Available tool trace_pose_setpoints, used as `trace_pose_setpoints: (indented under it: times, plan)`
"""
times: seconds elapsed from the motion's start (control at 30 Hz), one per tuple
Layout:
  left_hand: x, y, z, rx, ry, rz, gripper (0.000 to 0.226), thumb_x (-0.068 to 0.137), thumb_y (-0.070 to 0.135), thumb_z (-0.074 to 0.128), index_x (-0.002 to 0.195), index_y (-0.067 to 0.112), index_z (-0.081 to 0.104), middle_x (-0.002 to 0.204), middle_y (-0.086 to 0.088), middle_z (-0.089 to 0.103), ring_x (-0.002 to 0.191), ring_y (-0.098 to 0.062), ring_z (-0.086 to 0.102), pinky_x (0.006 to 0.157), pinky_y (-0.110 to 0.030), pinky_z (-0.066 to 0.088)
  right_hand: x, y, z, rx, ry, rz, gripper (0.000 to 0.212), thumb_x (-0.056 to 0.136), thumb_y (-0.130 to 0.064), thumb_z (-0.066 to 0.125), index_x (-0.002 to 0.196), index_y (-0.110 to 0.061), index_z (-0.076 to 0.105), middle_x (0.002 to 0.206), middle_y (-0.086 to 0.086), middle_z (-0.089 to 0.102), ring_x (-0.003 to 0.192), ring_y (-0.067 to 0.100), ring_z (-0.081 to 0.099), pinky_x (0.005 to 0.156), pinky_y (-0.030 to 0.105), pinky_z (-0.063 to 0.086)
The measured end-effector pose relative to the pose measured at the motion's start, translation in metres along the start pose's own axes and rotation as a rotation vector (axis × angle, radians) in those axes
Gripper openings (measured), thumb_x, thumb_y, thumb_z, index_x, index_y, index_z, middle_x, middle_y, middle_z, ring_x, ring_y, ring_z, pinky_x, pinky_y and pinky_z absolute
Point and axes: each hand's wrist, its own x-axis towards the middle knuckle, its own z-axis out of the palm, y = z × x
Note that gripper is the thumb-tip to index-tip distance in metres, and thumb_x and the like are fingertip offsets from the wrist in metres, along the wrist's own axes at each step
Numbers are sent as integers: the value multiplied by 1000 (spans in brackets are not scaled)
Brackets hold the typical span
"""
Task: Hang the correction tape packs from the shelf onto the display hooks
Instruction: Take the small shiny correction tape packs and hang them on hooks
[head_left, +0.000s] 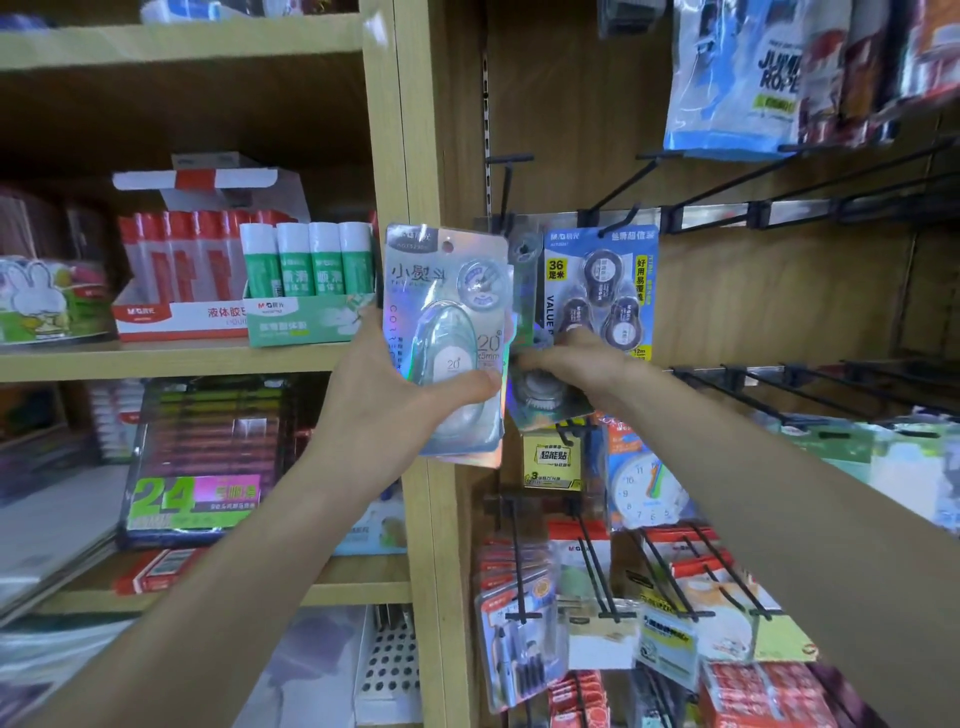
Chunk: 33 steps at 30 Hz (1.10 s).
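Correction tape packs (447, 338) of holographic blister card are being held as a small stack in the left hand (384, 384), in front of the wooden shelf upright and just left of the display hooks. Judged from their build, these packs are handling as light, stiff but bendable cards with a raised plastic bubble over the dispenser; the glossy film is likely slippery, and the punched hang hole near the top edge is the weakest point and may tear if forced. Taking hold low on the card, below the bubble, is advisable, since this is leaving the hang hole free above the grip. The left grip is closed on the stack, with the thumb lying across the front of the lower card and the fingers hidden behind it. The right hand (566, 358) is reaching to one further pack (540, 374) directly right of the left grip; its fingers are curling round that pack's middle, so this grip is reading as closed on it, though the fingertips are partly hidden. That pack's top is sitting at the black hook (506, 202) above the right grip; whether the hook is passing through the hole cannot be told. A blue value pack (602, 291) is hanging just behind the right hand.
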Motion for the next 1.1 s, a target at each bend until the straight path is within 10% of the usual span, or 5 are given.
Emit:
trace_pose_setpoints:
  times: [0.13, 0.3, 0.5, 0.93, 1.1]
  plan:
    - [-3, 4, -1, -14, 7, -12, 61, 68, 20, 92, 120, 30, 61, 101, 14, 76, 88, -2, 75, 78, -26, 59, -9, 1, -12, 157, -129, 98, 60, 68, -20, 91, 122, -3, 71, 110, 15, 80, 103, 32, 77, 98, 48, 59]
    - [-4, 8, -1, -12, 9, -16, 63, 67, 21, 92, 121, 29, 61, 102, 12, 77, 88, -5, 76, 78, -28, 61, -18, 8, -39, 194, -20, 136, 18, 87, 0, 76, 103, -6, 70, 90, 12, 74, 64, 21, 71, 49, 23, 57]
    - [0, 9, -1, 22, 12, -25, 65, 64, 28, 94, 120, 31, 60, 105, 12, 76, 92, -8, 75, 87, -38, 61, -38, 5, -55, 317, 176, -115, 47, 74, -11, 84, 114, -17, 61, 108, 8, 74, 99, 26, 72, 93, 39, 58]
    - [-6, 3, -4, 21, -1, -1, 61, 68, 25, 92, 117, 40, 59, 100, 21, 74, 85, 9, 70, 72, -12, 55, -54, -52, -21, 399, 52, -360, 34, 90, -7, 72, 123, -15, 70, 109, 2, 80, 104, 26, 77, 91, 41, 62]
    - [-8, 2, -10, 65, 31, 9, 57, 67, 23, 93, 113, 37, 63, 100, 16, 76, 88, -1, 73, 83, -28, 59, -53, -60, -16, 401, 11, -322, 52, 79, -18, 79, 130, -14, 67, 123, 3, 76, 112, 26, 73, 99, 45, 59]
